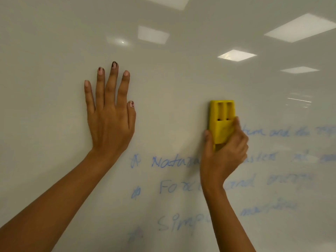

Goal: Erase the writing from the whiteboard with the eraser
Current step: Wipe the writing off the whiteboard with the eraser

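A glossy whiteboard [54, 51] fills the whole view. Blue handwriting [174, 186] runs in several lines across its lower right part, some of it faint or smeared. My right hand [223, 157] grips the lower half of a yellow eraser [221, 117], which stands upright against the board just above the top line of writing. My left hand [111, 113] lies flat on the board to the left, fingers straight and spread, touching a bare area. My right arm hides parts of the words.
Ceiling light panels [236, 55] are reflected in the upper right of the board. The upper and left parts of the board carry no writing.
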